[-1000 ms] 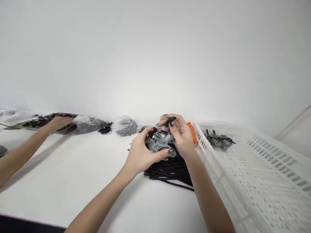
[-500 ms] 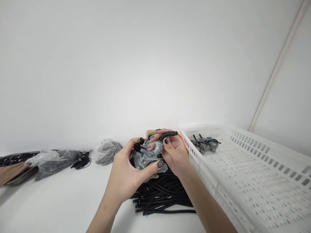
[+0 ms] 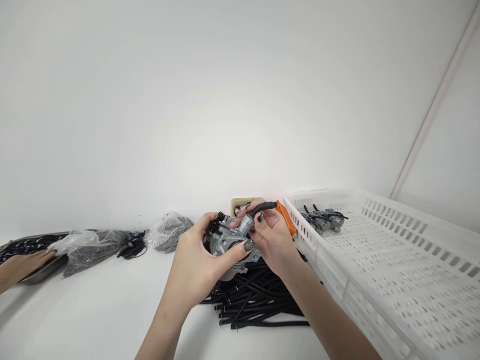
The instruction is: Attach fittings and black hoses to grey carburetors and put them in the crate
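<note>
A grey metal carburetor (image 3: 224, 240) is held up above the table between my two hands. My left hand (image 3: 197, 260) wraps round its body, with the thumb across the front. From the carburetor's upper right side sticks out a short black rubber piece (image 3: 264, 206). My right hand (image 3: 272, 240) pinches this rubber piece near its base, thumb in front and fingers behind. Underneath lies a pile of black rubber hoses (image 3: 258, 300), partly covered by my hands and the carburetor.
On the right stands a white perforated crate (image 3: 397, 265) with several carburetors (image 3: 324, 219) at its far end. An orange object (image 3: 285, 217) and a beige bin (image 3: 240, 201) sit behind my hands. Bags of small parts (image 3: 168, 232) and another person's hand (image 3: 26, 267) are on the left.
My hands keep their hold on the carburetor and barely shift. The whole view has moved slightly, so surroundings appear further right. More of the orange object shows.
</note>
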Motion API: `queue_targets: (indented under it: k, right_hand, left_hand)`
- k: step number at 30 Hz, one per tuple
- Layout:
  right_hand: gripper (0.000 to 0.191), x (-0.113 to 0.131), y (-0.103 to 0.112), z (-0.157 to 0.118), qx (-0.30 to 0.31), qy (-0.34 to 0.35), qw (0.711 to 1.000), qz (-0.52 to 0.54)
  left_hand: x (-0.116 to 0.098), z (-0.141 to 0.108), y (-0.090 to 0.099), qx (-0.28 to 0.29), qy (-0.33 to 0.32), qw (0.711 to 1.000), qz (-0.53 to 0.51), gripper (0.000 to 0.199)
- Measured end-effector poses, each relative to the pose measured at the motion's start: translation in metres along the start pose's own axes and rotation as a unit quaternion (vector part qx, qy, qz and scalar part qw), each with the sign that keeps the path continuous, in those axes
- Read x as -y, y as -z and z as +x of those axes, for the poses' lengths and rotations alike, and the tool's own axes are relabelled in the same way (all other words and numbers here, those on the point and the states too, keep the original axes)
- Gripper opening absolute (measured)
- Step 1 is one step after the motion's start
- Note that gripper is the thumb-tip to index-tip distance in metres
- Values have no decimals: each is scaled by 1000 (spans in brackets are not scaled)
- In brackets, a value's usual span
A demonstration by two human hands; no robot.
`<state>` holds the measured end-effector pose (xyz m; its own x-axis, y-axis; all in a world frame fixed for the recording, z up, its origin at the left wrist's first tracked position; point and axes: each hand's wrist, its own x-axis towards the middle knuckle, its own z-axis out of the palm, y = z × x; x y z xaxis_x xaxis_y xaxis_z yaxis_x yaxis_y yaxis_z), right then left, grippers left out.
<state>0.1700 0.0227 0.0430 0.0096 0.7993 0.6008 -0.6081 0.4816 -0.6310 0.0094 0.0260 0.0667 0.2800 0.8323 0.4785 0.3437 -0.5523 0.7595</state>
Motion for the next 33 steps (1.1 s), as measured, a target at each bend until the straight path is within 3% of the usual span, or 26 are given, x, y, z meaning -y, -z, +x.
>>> queue_targets:
  k: [10, 15, 22, 28, 33]
  right_hand:
    - [42, -6, -4, -3, -100, -51, 993, -23]
    - [41, -4, 2, -1, -58, -54, 996, -37]
    - [30, 5, 13, 3, 11, -58, 997, -48]
    - [40, 2, 9, 3, -20, -45, 995, -88]
    - [35, -1, 11, 6, -21, -29, 995, -88]
  left_hand:
    - [-1, 0, -9, -68, -8, 992, 105, 60]
    - [3, -1, -10, -82, -28, 993, 79, 59]
    - [7, 3, -5, -46, -24, 999, 2, 58]
    - [6, 4, -7, -40, -11, 999, 16, 59]
    - [7, 6, -8, -46, -17, 998, 36, 66]
